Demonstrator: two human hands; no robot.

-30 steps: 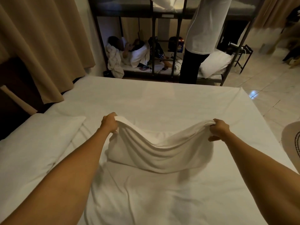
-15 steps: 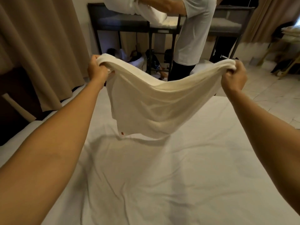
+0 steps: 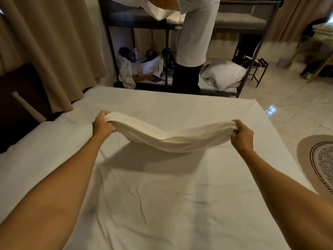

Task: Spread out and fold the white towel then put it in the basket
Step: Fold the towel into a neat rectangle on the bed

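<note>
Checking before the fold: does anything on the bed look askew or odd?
Nothing damaged. The white towel sags bunched between the left hand and right hand, above the wrinkled bed sheet, not yet spread flat.

The round woven basket (image 3: pixel 319 163) is cut off by the right edge. The standing person in a white shirt (image 3: pixel 195 31) is cropped at the top. The bunched white towel (image 3: pixel 169 134) hides its own corners.

Two bare forearms reach forward, spread wide apart. The left hand (image 3: pixel 103 123) and right hand (image 3: pixel 241 136) are each closed in a fist, gripping opposite ends of a white towel (image 3: pixel 173 136).
</note>
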